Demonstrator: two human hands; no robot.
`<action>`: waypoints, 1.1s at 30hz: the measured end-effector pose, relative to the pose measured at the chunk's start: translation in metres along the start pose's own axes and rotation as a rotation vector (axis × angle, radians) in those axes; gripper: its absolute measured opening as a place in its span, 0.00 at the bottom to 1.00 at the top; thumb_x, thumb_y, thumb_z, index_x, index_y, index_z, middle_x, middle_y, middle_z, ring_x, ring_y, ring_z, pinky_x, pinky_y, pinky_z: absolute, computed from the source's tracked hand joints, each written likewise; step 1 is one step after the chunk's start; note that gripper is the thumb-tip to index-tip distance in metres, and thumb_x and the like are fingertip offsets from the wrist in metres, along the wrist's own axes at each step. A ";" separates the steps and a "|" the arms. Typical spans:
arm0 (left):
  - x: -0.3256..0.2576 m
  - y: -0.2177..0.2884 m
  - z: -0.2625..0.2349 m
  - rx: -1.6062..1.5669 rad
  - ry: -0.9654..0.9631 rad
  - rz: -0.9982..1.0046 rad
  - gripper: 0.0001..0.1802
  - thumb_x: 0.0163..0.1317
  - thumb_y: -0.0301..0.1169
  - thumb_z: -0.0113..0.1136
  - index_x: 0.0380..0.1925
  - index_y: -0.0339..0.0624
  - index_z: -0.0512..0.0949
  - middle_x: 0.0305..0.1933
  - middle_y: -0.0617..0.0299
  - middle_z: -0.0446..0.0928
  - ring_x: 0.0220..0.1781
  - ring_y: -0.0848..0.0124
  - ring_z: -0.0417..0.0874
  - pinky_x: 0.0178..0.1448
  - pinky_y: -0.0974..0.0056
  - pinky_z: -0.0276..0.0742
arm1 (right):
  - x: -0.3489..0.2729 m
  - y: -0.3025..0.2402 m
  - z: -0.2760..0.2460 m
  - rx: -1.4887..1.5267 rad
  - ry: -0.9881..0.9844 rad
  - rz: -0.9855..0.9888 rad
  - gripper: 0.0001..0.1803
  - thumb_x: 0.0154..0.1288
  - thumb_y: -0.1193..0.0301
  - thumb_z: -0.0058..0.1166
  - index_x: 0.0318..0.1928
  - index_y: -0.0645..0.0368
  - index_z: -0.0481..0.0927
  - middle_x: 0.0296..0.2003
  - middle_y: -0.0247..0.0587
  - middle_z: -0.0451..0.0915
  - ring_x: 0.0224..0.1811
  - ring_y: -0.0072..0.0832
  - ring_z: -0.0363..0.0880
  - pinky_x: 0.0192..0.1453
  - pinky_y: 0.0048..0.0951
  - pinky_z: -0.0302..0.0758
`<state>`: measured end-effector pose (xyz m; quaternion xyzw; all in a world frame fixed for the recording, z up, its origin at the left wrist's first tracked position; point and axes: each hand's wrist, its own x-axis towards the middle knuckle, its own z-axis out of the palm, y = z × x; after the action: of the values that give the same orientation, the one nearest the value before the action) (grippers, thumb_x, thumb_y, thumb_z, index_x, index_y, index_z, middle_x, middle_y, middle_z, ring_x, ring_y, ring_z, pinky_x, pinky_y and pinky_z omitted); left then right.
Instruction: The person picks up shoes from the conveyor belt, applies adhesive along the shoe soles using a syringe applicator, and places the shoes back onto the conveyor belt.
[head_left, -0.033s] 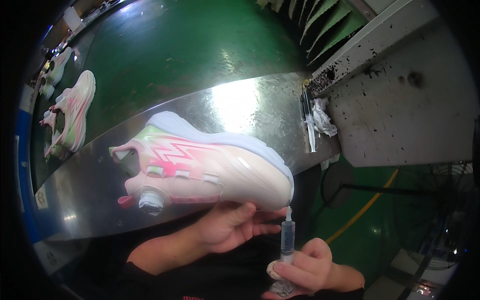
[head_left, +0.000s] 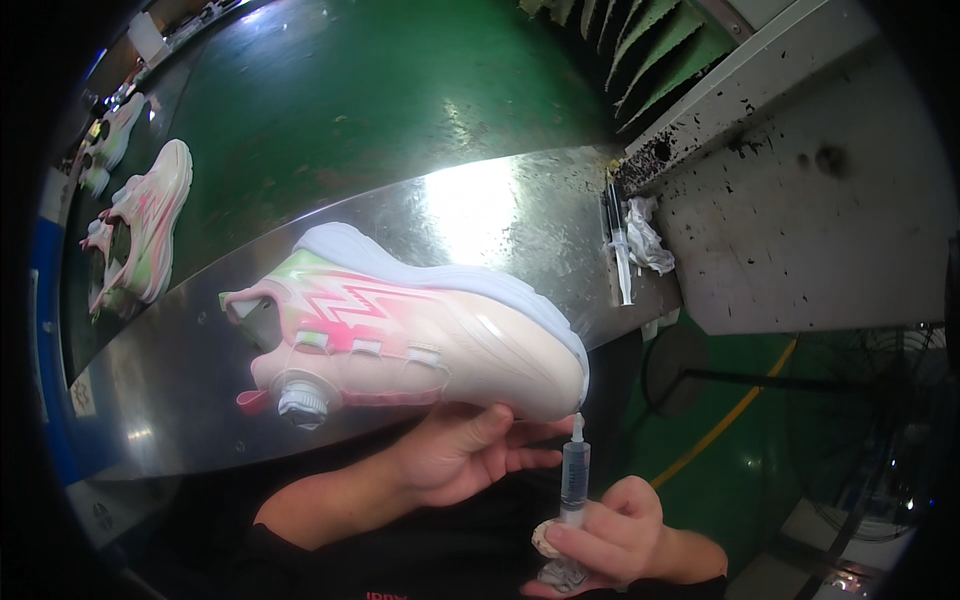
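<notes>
Held the pink-and-white shoe (head_left: 440, 340) sideways over the near edge of the tabletop (head_left: 150, 430), with the left hand (head_left: 465, 455) clasped around the underside near the toe (head_left: 550, 375) and the sole (head_left: 465, 279) turned away. Clamped the right hand (head_left: 618, 540) on the syringe (head_left: 575, 475), along with a crumpled cloth (head_left: 563, 573). Pointed the nozzle (head_left: 578, 430) at the toe end of the sole, too close to tell touching from just beside. Probably needed a motionless toe, a slow, even squeeze and a nozzle tight to the edge.
</notes>
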<state>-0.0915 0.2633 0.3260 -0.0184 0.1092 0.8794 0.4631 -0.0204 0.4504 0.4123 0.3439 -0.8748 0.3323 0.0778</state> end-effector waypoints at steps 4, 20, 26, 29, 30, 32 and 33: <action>-0.001 0.001 0.004 0.004 0.006 0.008 0.35 0.64 0.44 0.51 0.66 0.45 0.53 0.71 0.57 0.53 0.68 0.52 0.62 0.62 0.50 0.70 | -0.011 0.001 0.015 -0.051 0.028 -0.025 0.23 0.46 0.56 0.66 0.42 0.52 0.80 0.25 0.27 0.73 0.18 0.20 0.58 0.23 0.18 0.57; -0.006 0.005 0.013 0.042 -0.004 0.006 0.36 0.65 0.47 0.49 0.67 0.46 0.50 0.72 0.55 0.51 0.69 0.51 0.60 0.58 0.53 0.74 | -0.015 0.002 0.031 -0.171 0.077 -0.041 0.23 0.44 0.56 0.67 0.42 0.46 0.79 0.27 0.27 0.73 0.21 0.21 0.59 0.23 0.19 0.57; -0.007 0.004 0.013 0.043 -0.007 0.011 0.35 0.65 0.47 0.47 0.68 0.48 0.51 0.72 0.56 0.50 0.70 0.51 0.59 0.59 0.52 0.73 | -0.017 0.002 0.032 -0.179 0.083 -0.054 0.23 0.43 0.57 0.67 0.42 0.46 0.79 0.28 0.28 0.74 0.20 0.21 0.59 0.23 0.18 0.58; -0.007 0.003 0.014 0.053 0.006 0.015 0.35 0.66 0.47 0.47 0.68 0.48 0.51 0.72 0.56 0.50 0.70 0.51 0.59 0.59 0.52 0.73 | -0.017 0.003 0.033 -0.175 0.081 -0.069 0.23 0.43 0.57 0.67 0.42 0.47 0.79 0.28 0.28 0.74 0.19 0.20 0.59 0.23 0.18 0.58; -0.007 0.003 0.014 0.055 0.009 0.013 0.35 0.66 0.48 0.47 0.68 0.48 0.51 0.72 0.56 0.50 0.69 0.51 0.59 0.58 0.53 0.73 | -0.018 0.003 0.033 -0.174 0.081 -0.067 0.23 0.44 0.58 0.67 0.42 0.47 0.78 0.29 0.28 0.74 0.19 0.20 0.59 0.23 0.18 0.59; -0.007 0.003 0.016 0.060 0.013 0.012 0.35 0.66 0.48 0.47 0.68 0.48 0.51 0.72 0.56 0.51 0.69 0.52 0.60 0.58 0.53 0.73 | -0.019 0.004 0.034 -0.174 0.082 -0.067 0.23 0.44 0.58 0.67 0.42 0.48 0.78 0.29 0.28 0.74 0.18 0.20 0.59 0.23 0.18 0.59; -0.006 0.004 0.018 0.029 0.033 0.015 0.31 0.65 0.47 0.50 0.63 0.46 0.57 0.64 0.57 0.60 0.67 0.56 0.64 0.57 0.53 0.73 | -0.020 0.004 0.036 -0.172 0.087 -0.073 0.22 0.44 0.58 0.67 0.43 0.48 0.78 0.28 0.28 0.74 0.18 0.20 0.59 0.23 0.18 0.59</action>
<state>-0.0899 0.2600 0.3451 -0.0255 0.1299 0.8806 0.4550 -0.0047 0.4413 0.3751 0.3530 -0.8828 0.2674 0.1569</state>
